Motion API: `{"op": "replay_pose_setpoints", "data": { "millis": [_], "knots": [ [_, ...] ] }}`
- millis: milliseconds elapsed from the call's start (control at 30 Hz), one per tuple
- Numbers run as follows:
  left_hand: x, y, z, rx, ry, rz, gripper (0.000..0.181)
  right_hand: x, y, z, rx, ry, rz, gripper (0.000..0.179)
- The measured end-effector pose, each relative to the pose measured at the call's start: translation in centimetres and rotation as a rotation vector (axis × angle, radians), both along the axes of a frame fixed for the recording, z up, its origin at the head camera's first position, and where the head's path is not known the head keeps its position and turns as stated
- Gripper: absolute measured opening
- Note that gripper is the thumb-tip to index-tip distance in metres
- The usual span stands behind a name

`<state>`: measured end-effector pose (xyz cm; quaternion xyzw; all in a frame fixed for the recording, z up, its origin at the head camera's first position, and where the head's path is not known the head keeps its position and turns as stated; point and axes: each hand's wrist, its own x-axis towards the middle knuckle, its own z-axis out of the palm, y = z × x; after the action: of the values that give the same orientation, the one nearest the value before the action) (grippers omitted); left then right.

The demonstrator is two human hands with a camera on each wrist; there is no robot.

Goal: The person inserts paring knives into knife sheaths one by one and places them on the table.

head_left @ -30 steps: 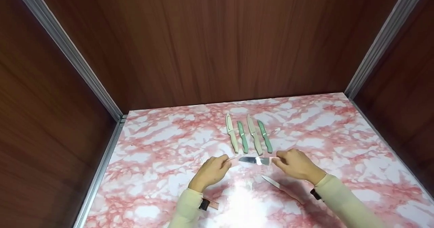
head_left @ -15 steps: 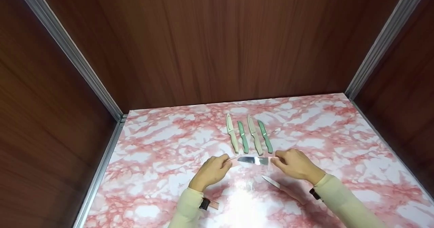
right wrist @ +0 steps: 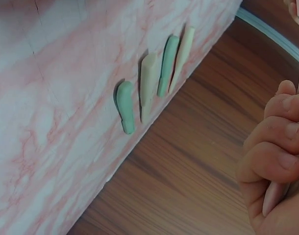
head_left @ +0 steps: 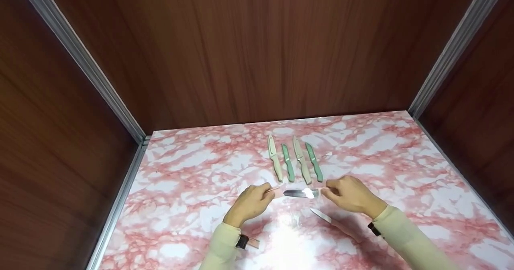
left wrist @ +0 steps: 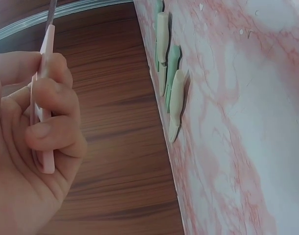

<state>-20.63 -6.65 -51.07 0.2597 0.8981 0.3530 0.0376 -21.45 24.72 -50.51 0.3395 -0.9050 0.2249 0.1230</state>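
Observation:
My left hand point(head_left: 249, 204) grips a pink knife sheath point(left wrist: 48, 128), its fingers curled round it in the left wrist view. The right hand point(head_left: 353, 194) holds a kitchen knife by its pink handle point(right wrist: 273, 199). Between the hands, the shiny blade point(head_left: 301, 193) points left, its tip close to the sheath's end; whether the tip is inside cannot be told. Below the hands lies a second knife point(head_left: 321, 215) with a bare pale blade and a pinkish handle. Part of a pink strip point(head_left: 253, 242) shows from behind the left wrist.
Beyond the hands several sheathed knives lie side by side: a cream knife point(head_left: 275, 158), a green knife point(head_left: 288, 162), another cream knife point(head_left: 302, 160) and another green knife point(head_left: 314, 161). Brown wood-grain panels point(head_left: 257, 53) enclose the marbled table point(head_left: 180, 206).
The blade has turned slightly in the right hand, showing a narrower face, and its tip sits a little lower. Both hands have stayed almost in place.

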Motion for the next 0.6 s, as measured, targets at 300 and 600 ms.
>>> {"op": "replay_pose_setpoints", "data": {
  "millis": [300, 600],
  "knots": [
    [0.31, 0.02, -0.02, -0.029, 0.009, -0.019, 0.023, -0.17, -0.04, 0.18, -0.009, 0.078, 0.078, 0.039],
    [0.54, 0.07, -0.1, -0.017, 0.006, -0.037, 0.022, -0.17, -0.17, 0.4, -0.003, 0.1, 0.115, 0.039]
  ]
}}
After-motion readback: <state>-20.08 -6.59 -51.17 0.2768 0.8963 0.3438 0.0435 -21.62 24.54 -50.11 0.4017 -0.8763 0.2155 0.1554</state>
